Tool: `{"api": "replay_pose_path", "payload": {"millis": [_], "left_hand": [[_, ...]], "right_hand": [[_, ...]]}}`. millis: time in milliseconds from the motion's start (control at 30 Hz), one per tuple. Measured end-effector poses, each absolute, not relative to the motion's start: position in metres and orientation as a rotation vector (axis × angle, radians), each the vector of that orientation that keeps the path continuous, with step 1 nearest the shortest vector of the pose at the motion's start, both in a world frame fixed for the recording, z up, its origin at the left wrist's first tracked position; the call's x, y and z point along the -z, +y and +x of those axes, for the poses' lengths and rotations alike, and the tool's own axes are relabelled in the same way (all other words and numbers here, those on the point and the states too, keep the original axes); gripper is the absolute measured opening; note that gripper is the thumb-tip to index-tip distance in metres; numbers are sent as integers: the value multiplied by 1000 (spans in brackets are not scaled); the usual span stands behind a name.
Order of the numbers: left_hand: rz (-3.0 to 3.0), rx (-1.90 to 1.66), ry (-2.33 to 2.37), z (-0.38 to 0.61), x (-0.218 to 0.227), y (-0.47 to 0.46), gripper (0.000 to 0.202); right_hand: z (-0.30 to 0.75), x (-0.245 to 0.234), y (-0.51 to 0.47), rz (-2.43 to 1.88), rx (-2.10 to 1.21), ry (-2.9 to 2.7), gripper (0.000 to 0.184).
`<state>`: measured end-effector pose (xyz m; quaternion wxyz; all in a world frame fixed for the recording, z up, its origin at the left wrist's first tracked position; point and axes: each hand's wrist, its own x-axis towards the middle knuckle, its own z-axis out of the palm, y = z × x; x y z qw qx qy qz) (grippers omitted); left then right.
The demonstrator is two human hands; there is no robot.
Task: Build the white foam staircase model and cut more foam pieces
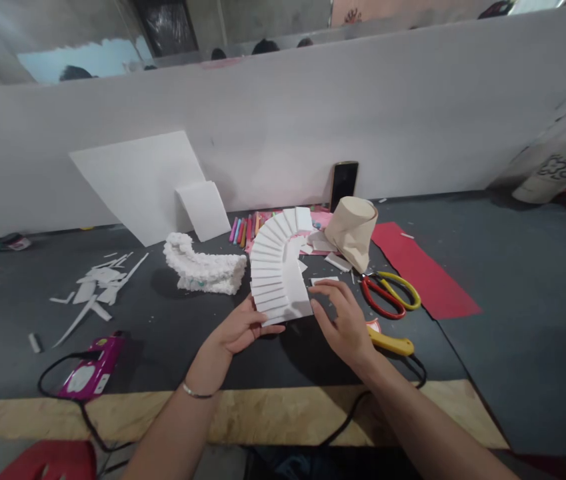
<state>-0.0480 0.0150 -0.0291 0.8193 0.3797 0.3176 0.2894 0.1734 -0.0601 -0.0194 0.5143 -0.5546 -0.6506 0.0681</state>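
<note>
My left hand (240,330) grips the lower left corner of a curved white staircase model (269,267), its thumb on top and fingers underneath. The model seems built of foam board, its many narrow steps fanning up and bending to the right. My right hand (345,323) is beside the model's lower right edge, fingers apart and curved; whether a fingertip touches the edge is hard to tell. Just left of the model lies a fluffy white curved piece (207,267). Right of my right hand are red-and-yellow-handled scissors (390,295) and a yellow-handled corded tool (391,343).
White offcuts (95,283) and a magenta corded device (93,367) lie left. White sheets (137,183) lean against the partition (283,127). Coloured crayons or markers (243,230), a beige cloth-like roll (351,227), a phone (344,183) and red sheet (423,273) sit behind and right.
</note>
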Motion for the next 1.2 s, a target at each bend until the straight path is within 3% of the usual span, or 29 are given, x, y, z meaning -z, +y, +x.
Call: {"api": "replay_pose_path", "payload": {"millis": [767,1033,1200], "left_hand": [[816,-598,650,-49,28,16,61],[795,-590,701,-46,25,14,63],[780,-572,655,-43,22,10,61]], "right_hand": [[173,16,-59,-1345,-191,-1608,18],[170,21,-62,-1478,-364,-1614,15],[172,20,-59,-1433,-235,-1642,15]]}}
